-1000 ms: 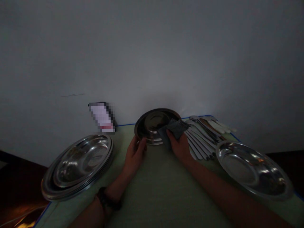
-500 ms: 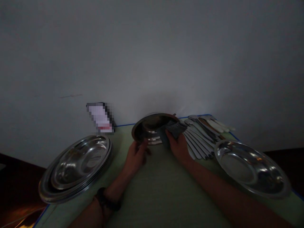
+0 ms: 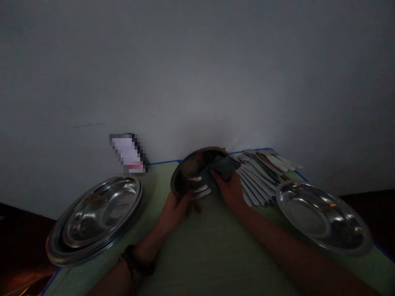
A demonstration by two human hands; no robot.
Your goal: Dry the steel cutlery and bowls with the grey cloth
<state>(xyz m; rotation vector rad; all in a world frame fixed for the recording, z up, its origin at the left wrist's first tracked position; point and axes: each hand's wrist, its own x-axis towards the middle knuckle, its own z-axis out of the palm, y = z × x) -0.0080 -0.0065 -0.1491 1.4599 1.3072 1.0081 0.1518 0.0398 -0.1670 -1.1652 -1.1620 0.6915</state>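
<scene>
A shiny metal bowl (image 3: 195, 164) is tilted up near the wall, its hollow side facing me. My left hand (image 3: 176, 209) grips the lower left of its rim, thumb inside and fingers below. In my right hand (image 3: 228, 189) is a bunched grey cloth (image 3: 220, 168), closed between thumb and fingers and pressed to the right side of the bowl. The fingertips behind the cloth are hidden. Just right of this hand, a fanned row of cutlery (image 3: 257, 181) lies on the table.
Several stacked metal basins (image 3: 55, 253) stand on the left of the pale green table (image 3: 197, 255). Another metal basin (image 3: 311, 213) sits at the right. A pixelated phone-like thing (image 3: 128, 152) leans against the wall (image 3: 197, 74) behind.
The bowl has tipped more upright and turned, its left rim coming down toward my left hand. My right hand and the cloth have shifted slightly left. The whole view has moved a little.
</scene>
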